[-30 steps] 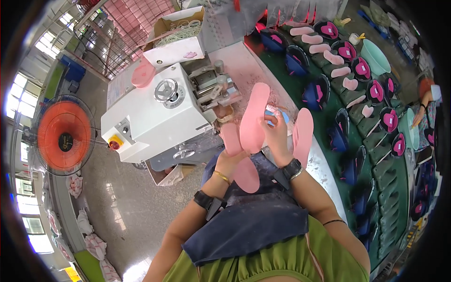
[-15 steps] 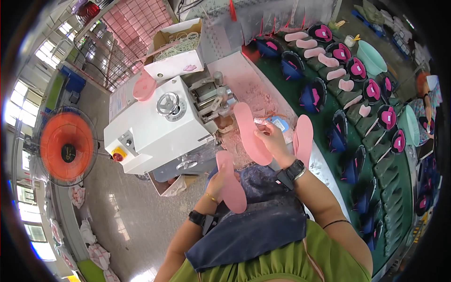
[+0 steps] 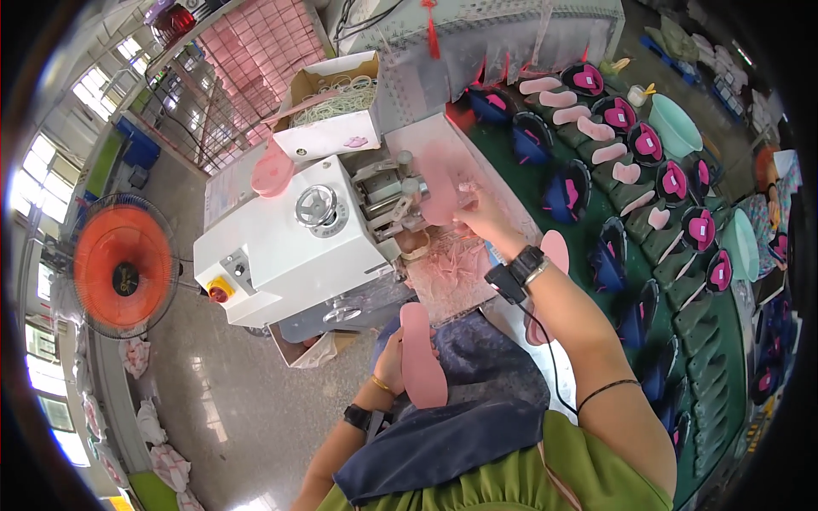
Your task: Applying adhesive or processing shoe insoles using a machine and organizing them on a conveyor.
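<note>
My left hand (image 3: pixel 390 363) is wrapped round the edge of a pink insole (image 3: pixel 423 362), which stands nearly upright in front of my dark apron. Reaching forward, my right hand (image 3: pixel 487 219) grips a second pink insole (image 3: pixel 440 198) by its near right edge. That insole is slightly blurred and stands beside the rollers (image 3: pixel 409 183) of a white machine (image 3: pixel 285 243); whether it touches them I cannot tell. Further pink insoles (image 3: pixel 554 249) lie on the right, partly covered by my right forearm.
Pink shavings (image 3: pixel 452 260) litter the machine's tabletop. On the right, a green conveyor (image 3: pixel 558 226) carries blue shoe uppers (image 3: pixel 566 189) and several insoles. Behind the machine stands a carton of cords (image 3: pixel 328 128). An orange fan (image 3: pixel 123 268) is at the left.
My right hand has carried its insole forward to the machine's rollers. My left hand has come slightly nearer to me, and its insole is now more upright.
</note>
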{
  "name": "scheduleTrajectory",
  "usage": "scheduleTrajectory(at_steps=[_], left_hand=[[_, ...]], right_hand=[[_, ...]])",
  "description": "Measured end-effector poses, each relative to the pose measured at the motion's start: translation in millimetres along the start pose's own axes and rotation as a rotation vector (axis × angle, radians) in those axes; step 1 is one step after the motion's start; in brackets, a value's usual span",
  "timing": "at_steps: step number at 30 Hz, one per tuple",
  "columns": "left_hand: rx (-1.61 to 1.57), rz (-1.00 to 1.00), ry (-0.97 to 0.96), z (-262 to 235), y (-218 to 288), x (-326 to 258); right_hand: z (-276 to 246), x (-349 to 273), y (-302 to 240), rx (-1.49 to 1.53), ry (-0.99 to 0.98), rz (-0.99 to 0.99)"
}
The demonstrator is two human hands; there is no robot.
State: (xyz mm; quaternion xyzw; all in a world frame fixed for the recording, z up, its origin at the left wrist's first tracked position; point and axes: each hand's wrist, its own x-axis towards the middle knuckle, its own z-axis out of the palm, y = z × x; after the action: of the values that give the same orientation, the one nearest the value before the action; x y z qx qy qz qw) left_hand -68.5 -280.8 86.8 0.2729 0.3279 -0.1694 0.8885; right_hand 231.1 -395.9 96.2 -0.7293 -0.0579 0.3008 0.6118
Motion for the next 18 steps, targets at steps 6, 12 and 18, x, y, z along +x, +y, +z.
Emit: scheduleTrajectory(at_steps=[6,12,18], left_hand=[[0.030,0.025,-0.008,2.7,-6.4,8.5],[0.171,-0.013,-0.046,-2.0,-2.8,5.0],[0.130,0.106,-0.015,-4.1,-9.2,-10.9]], right_hand=[[-37.6,-22.5,-28.1,-0.957,0.636,-0.976],[7.6,13.4,-0.2,-0.493,0.237,-0.384],[40.1,56.8,1.8,0.071,0.342,-0.202]])
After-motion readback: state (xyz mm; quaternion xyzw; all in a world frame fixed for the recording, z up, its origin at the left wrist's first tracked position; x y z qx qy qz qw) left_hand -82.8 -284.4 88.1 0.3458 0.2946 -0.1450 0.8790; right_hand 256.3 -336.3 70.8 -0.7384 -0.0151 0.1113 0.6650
